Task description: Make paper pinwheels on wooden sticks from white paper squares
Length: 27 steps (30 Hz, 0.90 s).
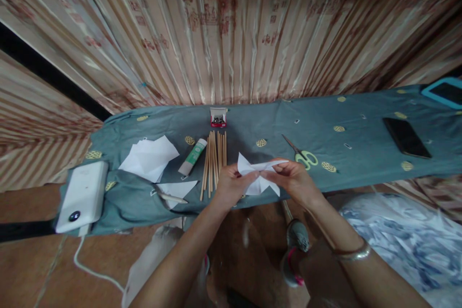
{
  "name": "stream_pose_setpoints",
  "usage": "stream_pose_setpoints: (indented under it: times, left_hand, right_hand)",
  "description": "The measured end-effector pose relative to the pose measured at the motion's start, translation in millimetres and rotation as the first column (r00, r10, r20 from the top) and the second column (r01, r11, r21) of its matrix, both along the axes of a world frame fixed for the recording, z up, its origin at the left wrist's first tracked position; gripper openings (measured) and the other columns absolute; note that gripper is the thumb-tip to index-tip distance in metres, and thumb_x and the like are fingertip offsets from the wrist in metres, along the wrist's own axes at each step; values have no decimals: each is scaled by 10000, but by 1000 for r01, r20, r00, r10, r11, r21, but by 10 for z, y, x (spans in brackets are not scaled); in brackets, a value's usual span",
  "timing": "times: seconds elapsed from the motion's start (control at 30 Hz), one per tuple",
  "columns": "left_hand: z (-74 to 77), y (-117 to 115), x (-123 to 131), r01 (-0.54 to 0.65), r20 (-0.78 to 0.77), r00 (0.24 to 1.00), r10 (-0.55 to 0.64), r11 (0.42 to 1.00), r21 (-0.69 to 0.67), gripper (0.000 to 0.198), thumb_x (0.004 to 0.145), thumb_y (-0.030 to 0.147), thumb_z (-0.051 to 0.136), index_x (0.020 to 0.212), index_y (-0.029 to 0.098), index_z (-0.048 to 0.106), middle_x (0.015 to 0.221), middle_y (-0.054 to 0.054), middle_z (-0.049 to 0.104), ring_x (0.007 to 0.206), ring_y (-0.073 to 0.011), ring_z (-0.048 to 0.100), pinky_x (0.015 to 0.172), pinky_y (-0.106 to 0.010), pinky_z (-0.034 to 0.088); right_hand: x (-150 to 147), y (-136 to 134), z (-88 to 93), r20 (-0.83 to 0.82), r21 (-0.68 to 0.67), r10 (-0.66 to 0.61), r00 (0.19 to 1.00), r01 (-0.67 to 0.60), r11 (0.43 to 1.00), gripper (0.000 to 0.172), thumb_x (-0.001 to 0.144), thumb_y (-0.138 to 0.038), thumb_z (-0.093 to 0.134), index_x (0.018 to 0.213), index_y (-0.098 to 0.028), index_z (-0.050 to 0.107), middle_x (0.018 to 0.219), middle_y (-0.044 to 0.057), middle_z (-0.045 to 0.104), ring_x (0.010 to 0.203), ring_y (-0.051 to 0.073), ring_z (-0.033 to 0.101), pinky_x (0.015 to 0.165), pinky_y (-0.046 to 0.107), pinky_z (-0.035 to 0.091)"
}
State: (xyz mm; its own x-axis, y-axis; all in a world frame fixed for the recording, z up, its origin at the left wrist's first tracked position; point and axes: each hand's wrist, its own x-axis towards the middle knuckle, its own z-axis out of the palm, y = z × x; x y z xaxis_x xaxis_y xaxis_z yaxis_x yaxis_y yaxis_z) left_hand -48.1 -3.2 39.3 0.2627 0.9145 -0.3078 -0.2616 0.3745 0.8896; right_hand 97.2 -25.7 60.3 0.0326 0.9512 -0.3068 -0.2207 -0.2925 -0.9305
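Observation:
A white paper pinwheel (258, 185), its points folded in toward the middle, is held up near the front edge of the table. My left hand (231, 183) pinches its left side, thumb near the centre. On the other side my right hand (292, 177) grips it, thumb also close to the centre. Whether a pin sits at the centre I cannot tell. Just left of my left hand lies a bundle of thin wooden sticks (214, 159). Green-handled scissors (302, 155) rest behind my right hand.
A glue stick (193, 156), an open red box (218, 119) of small metal pieces, white paper sheets (147, 159), a paper triangle (180, 188) with a pen (171, 197) and a corded power bank (83, 195) lie leftward. A black phone (406, 137) and a blue-framed device (445, 92) lie rightward.

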Motion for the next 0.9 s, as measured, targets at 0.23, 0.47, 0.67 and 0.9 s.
stream_pose_setpoints:
  times: [0.23,0.47,0.67,0.9]
  left_hand:
    - [-15,-3,-7,-40,-19,999,41,999,8,375,444,412,864,642,131,713,596,-24,693,515,-134,596,486,-227,451]
    - [-68,-15,-31,-53,-26,998,53,999,10,375,455,379,870,682,122,720,615,-35,705,549,-158,628,520,-251,486]
    - [-97,-21,-50,-81,-34,996,81,997,-2,368,468,370,869,688,118,715,630,-45,710,589,-181,652,547,-265,497]
    - [-144,-3,-62,-82,-52,995,84,996,42,381,504,413,851,702,119,711,648,-49,708,598,-178,646,574,-275,500]
  right_hand:
    - [-6,-24,-15,-51,1,15,999,-15,1000,266,546,-338,858,696,-205,683,651,-36,701,561,113,617,547,227,487]
    - [-48,-1,-55,-109,-2,43,993,-43,999,311,556,-297,852,802,-206,685,719,-21,728,607,137,652,604,250,512]
    - [-88,17,-139,-147,-57,7,989,-16,998,336,552,-292,852,813,-184,672,696,-18,726,544,124,636,569,241,502]
    - [-120,44,-132,-168,-59,-16,986,7,998,352,511,-295,872,772,-178,667,678,-19,728,553,116,643,578,221,498]
